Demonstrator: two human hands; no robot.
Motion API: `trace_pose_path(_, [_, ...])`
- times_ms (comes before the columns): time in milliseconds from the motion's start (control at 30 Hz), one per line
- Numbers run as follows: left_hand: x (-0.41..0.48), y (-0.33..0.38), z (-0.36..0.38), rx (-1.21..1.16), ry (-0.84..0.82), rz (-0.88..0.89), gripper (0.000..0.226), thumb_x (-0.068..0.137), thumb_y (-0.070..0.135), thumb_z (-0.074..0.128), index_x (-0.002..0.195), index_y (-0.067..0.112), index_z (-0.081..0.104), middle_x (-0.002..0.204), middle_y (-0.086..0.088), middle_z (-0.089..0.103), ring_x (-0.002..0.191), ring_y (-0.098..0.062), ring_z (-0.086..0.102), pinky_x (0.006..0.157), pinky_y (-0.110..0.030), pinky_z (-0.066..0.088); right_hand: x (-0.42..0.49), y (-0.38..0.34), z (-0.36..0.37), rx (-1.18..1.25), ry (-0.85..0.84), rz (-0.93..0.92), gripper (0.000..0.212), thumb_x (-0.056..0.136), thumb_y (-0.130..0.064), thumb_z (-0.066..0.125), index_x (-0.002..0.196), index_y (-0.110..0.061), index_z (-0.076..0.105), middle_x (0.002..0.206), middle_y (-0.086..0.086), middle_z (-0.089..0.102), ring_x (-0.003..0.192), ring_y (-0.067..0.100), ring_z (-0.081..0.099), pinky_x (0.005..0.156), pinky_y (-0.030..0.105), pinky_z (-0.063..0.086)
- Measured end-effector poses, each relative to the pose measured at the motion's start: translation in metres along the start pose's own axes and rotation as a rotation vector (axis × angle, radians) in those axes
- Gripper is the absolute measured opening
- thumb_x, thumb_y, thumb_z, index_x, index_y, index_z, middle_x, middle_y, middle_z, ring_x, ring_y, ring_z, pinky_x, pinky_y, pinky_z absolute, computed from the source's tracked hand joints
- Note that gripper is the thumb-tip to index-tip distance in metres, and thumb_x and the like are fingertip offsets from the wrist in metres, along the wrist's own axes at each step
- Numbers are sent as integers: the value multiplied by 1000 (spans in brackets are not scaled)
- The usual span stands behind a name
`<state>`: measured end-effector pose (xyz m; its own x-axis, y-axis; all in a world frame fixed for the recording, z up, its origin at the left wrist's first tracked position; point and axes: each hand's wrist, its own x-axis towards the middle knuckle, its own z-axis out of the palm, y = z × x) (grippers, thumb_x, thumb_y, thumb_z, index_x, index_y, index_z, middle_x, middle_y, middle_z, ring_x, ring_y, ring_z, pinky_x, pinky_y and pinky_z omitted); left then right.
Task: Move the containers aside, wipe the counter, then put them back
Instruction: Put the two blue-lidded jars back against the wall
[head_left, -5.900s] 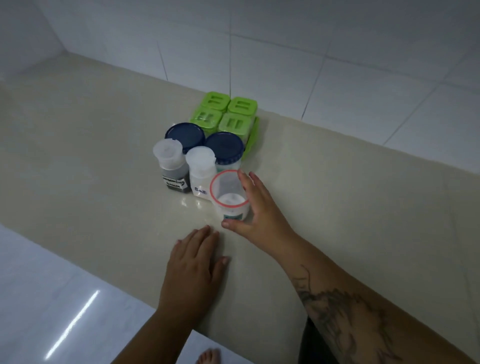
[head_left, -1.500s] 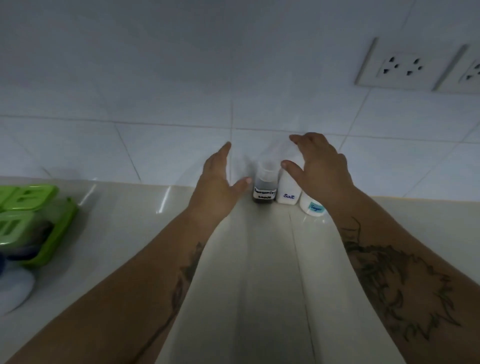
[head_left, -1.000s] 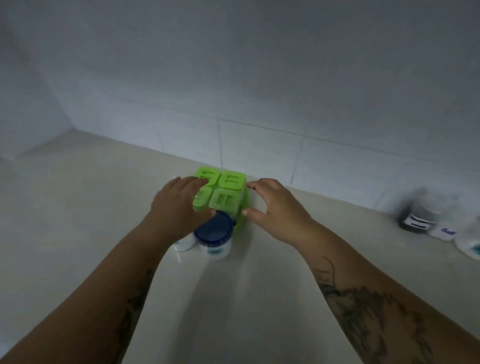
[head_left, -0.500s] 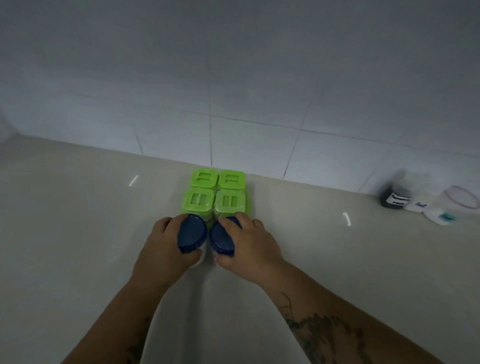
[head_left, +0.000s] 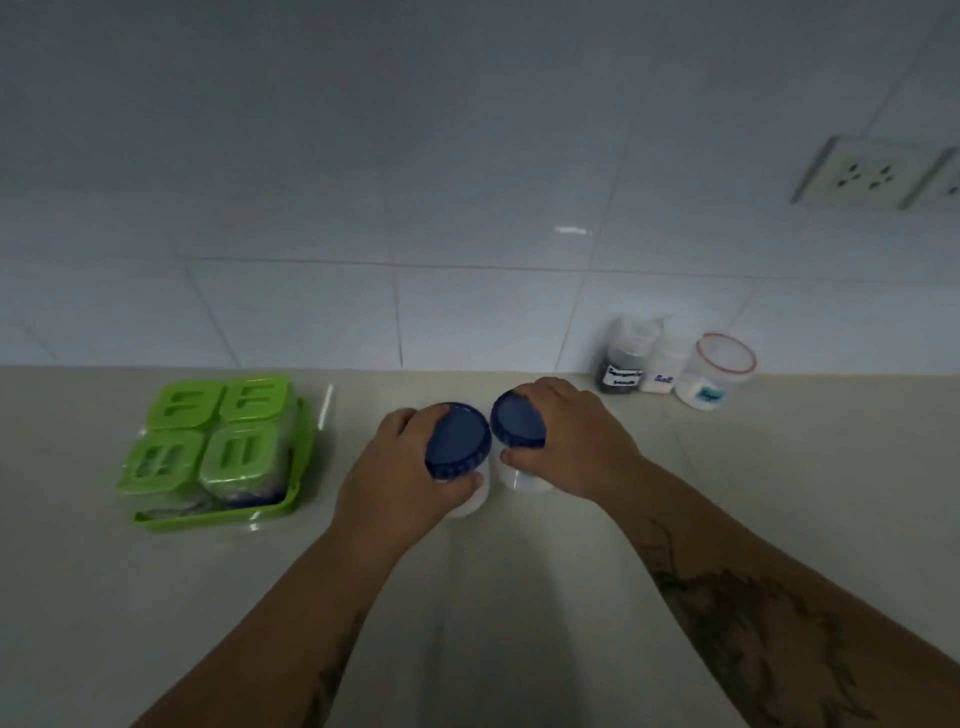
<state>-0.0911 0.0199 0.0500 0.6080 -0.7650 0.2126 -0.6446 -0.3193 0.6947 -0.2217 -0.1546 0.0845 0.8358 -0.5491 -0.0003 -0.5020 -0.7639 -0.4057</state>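
Note:
My left hand (head_left: 395, 483) grips one white jar with a blue lid (head_left: 458, 441). A second blue-lidded jar (head_left: 517, 427) is gripped by my right hand (head_left: 574, 447). Both jars are side by side, tilted towards me, over the middle of the beige counter (head_left: 519, 597). The green tray with several green-lidded boxes (head_left: 218, 447) sits at the left. Against the wall at the right stand a dark-filled labelled bottle (head_left: 623, 366), a salt bottle (head_left: 662, 369) and a clear red-rimmed tub (head_left: 714, 371).
A white tiled wall (head_left: 467, 182) backs the counter. Two wall sockets (head_left: 862, 174) sit at the upper right above the small bottles.
Both hands have carried the two blue-lidded jars to the right, away from the green tray. The view has swung right, so the tray now lies at the left.

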Motion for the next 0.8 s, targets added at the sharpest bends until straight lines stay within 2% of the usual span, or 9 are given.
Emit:
trace_pose_path(167, [77,15,72,-3,-10,-23,83,69,47,82,141,32,43,133,2,46,111,-13,54,86,-24,42,35,75,-4,-12,146,69,76,76,-47,71,140,-21,38,141,3,38,123,34,42,97,45,43])
trace_pose_path(333, [116,8,117,41,38,-34,85,71,44,81,143,28,40,137,-3,43,114,-18,53,88,-26,41,57,104,25,67,233,90,73,83,-42,68,141,-12,35,154,10,27,135,34,31,101,46,42])
trace_pose_path(500, [131,4,133,89,77,8,85,76,43,79,146,24,36,140,-6,38,112,-10,46,92,-24,39,73,117,25,-144,303,7,53,89,-42,58,132,-15,43,151,6,37,135,29,29,89,45,48])
trace_pose_path(600, [138,3,136,89,11,27,89,74,32,81,149,22,33,143,-4,34,113,-4,37,93,-22,36,77,123,24,-285,325,-5,46,91,-40,55,130,-17,47,147,6,42,131,31,34,91,47,44])
trace_pose_path(667, [142,3,136,94,-16,33,91,72,25,81,149,22,32,145,-2,31,115,-6,39,92,-22,36,79,124,25,-304,332,8,45,92,-39,55,130,-17,47,146,7,43,129,31,36,92,47,41])
trace_pose_path(800, [152,5,134,148,-37,64,88,74,22,83,146,11,34,149,-7,26,123,-19,43,95,-21,34,85,126,24,-318,321,18,46,93,-38,54,133,-17,44,148,6,41,128,30,35,88,45,44])
